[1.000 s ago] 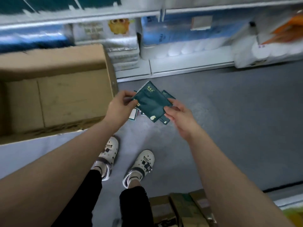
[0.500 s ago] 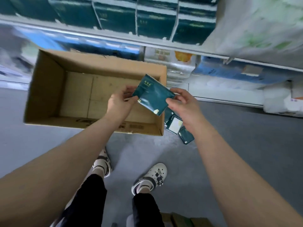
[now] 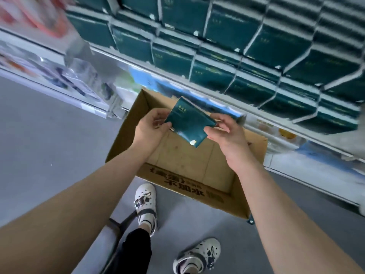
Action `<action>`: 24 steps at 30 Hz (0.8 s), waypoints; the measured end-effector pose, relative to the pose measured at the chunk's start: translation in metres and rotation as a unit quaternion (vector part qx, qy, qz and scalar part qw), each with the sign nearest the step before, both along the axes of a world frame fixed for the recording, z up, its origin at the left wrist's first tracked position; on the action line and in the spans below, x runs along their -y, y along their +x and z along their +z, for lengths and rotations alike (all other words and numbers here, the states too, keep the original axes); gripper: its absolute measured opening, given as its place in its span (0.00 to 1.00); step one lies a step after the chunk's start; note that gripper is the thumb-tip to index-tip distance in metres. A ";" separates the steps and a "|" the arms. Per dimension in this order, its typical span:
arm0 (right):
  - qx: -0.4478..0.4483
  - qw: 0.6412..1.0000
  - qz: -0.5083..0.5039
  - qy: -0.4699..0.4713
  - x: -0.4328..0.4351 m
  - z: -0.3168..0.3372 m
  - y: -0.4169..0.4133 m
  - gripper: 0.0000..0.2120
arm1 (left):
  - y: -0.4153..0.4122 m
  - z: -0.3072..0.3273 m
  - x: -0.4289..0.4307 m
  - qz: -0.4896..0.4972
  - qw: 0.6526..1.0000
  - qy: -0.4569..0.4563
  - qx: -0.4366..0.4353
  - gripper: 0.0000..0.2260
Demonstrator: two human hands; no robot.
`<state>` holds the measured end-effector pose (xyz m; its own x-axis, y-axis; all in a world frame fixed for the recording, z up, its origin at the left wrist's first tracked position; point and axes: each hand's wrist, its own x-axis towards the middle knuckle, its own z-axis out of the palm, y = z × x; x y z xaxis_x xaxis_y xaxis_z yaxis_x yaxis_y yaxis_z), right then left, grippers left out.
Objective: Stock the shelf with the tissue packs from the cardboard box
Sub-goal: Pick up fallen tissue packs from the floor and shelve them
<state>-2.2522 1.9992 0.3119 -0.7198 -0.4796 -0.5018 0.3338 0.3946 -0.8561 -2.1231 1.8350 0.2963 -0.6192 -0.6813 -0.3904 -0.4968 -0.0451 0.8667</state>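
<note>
holding tissue pack [image 3: 189,123] | both hands | spare packs gone; shelf [image 3: 207,84] nearer

Even, cool indoor light fills the frame, with soft, faint shadows on the grey floor [image 3: 49,155]. Heavy motion blur smears the shelf [image 3: 256,66] across the top and upper left. Wide-angle distortion bends its lines toward the edges. The centre is sharper, with a small glare spot on the tissue pack [image 3: 189,123].
</note>
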 end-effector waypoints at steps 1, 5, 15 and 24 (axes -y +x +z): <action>-0.020 1.000 0.008 0.006 0.015 0.002 0.000 0.15 | 0.003 0.001 0.012 0.013 1.000 -0.004 -0.003 0.11; -0.117 0.992 0.035 0.012 0.072 0.015 -0.001 0.16 | 0.008 0.011 0.054 0.060 0.998 -0.013 -0.023 0.12; -0.266 0.961 0.071 -0.033 0.194 0.054 -0.034 0.16 | -0.025 0.045 0.154 0.122 0.988 -0.050 -0.085 0.16; -0.370 0.927 0.066 -0.018 0.253 0.069 -0.061 0.16 | -0.057 0.049 0.195 0.115 0.982 -0.106 -0.105 0.23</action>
